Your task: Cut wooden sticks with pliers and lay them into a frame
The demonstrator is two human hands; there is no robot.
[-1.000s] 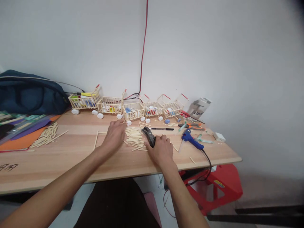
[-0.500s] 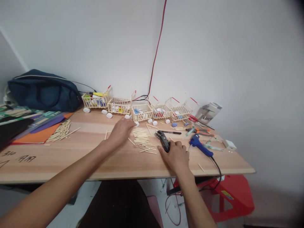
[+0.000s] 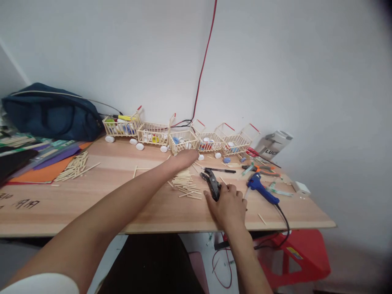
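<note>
My left hand [image 3: 185,158] reaches across to the front of the small stick-built shopping carts, at the front of the middle cart [image 3: 183,141]. Its fingers are mostly hidden, so whether it touches or holds anything does not show. Resting on the table, my right hand [image 3: 230,205] is wrapped over the handles of a black plier-like tool [image 3: 212,180], thumb on one side and fingers on the other. Between the hands lies a loose pile of short wooden sticks [image 3: 185,185]. A black pen [image 3: 219,170] lies just beyond the tool.
Several carts with white or blue wheels line the wall. A blue glue gun [image 3: 261,188], orange-handled pliers [image 3: 261,170] and a white adapter [image 3: 301,188] lie to the right. More sticks [image 3: 73,167], coloured sheets and a dark blue bag [image 3: 53,112] occupy the left. A red stool [image 3: 309,253] stands below.
My left hand has moved right, from the second cart to in front of the middle cart. The right hand stays on the black tool. The view has shifted slightly.
</note>
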